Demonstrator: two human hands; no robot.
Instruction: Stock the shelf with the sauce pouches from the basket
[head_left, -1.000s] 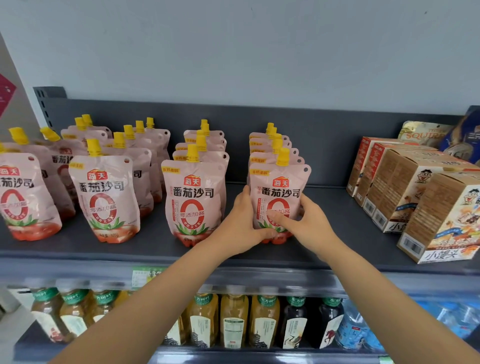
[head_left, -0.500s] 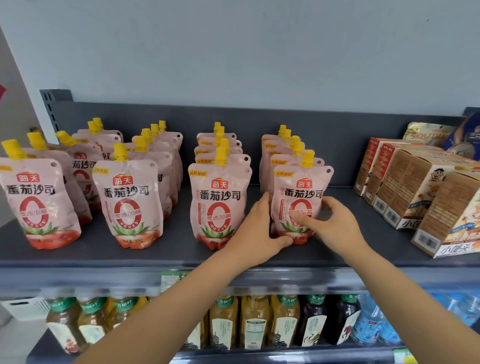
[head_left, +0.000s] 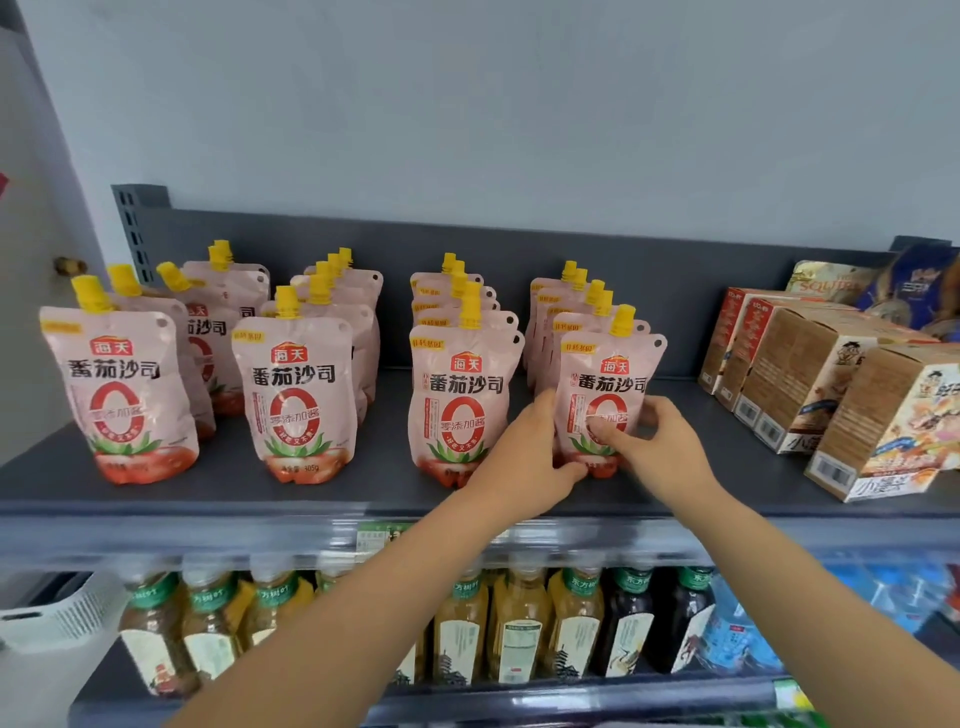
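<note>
Pink pouch rows: four; hands: two

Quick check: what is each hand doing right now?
Left hand: closed on the front pouch, at its left side.
Right hand: closed on the same pouch, at its right side.

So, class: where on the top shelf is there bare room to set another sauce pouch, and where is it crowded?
Bare shelf shows between the pouch rows, along the front edge, and widest between the rightmost pouch, held by the left hand and right hand, and the snack boxes. Each row itself is packed tight front to back.
</note>
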